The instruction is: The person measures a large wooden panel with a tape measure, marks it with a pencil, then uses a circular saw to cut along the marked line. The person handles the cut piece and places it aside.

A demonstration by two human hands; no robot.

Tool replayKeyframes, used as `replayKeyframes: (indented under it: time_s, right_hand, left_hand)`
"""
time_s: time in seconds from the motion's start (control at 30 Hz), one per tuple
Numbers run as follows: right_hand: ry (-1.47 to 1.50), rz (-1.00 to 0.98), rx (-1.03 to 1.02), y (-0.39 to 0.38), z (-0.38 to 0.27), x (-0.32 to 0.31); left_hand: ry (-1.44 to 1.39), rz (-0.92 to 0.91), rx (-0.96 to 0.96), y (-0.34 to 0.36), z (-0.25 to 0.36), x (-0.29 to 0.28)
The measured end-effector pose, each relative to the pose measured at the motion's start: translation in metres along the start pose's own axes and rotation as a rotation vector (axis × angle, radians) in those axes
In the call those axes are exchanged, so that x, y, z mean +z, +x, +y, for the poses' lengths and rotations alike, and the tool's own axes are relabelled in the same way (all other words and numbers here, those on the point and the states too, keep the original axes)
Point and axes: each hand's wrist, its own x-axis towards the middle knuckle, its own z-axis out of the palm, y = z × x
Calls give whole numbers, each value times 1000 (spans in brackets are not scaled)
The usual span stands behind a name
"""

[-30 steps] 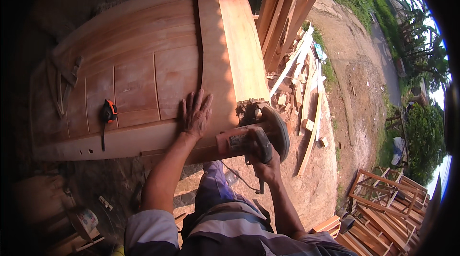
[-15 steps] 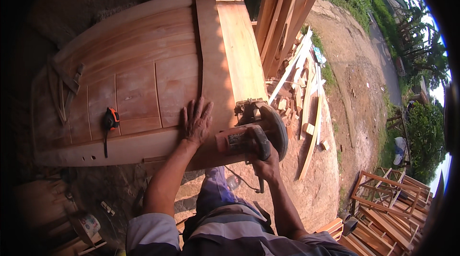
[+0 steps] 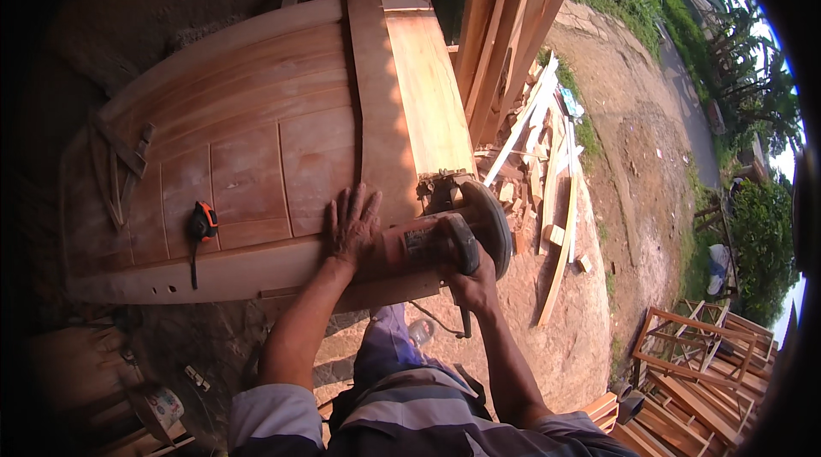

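Note:
A panelled wooden door (image 3: 248,175) lies flat before me, with a straight wooden board (image 3: 376,98) laid across it near its right end. My left hand (image 3: 351,226) presses down with fingers spread on the board's near part and the door beside it. In my right hand (image 3: 475,282) is the rear handle of a circular saw (image 3: 428,243), its fingers wrapped round the grip. The saw rests at the door's near right corner, along the board's right edge. Its blade is hidden under the guard.
A tape measure (image 3: 203,222), black and orange, lies on the door near a small wooden angle frame (image 3: 120,162). Tall planks (image 3: 513,38) stand beyond the right end. Offcuts (image 3: 547,175) litter the ground on the right. Wooden frames (image 3: 701,354) are stacked at lower right.
The view has shifted slightly, so the door sits a little lower in the picture. Both hands and the saw keep nearly the same places against the door.

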Motion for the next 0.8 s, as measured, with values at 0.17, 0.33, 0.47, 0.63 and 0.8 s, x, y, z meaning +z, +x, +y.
replayKeyframes:
  time_s: [0.17, 0.33, 0.47, 0.63, 0.8]
  right_hand:
    - [-68, 17, 3, 4, -6, 0]
    - [16, -3, -10, 5, -8, 0]
    - [-51, -2, 1, 3, -11, -2]
    - [5, -9, -40, 7, -16, -3]
    - [-25, -8, -50, 11, -17, -4]
  left_hand:
    - [17, -1, 13, -6, 2, 2]
    - [33, -20, 31, -9, 6, -6]
    - [44, -38, 30, -19, 13, -12]
    - [91, -14, 49, -25, 12, -3]
    - [204, 52, 105, -28, 9, 4]
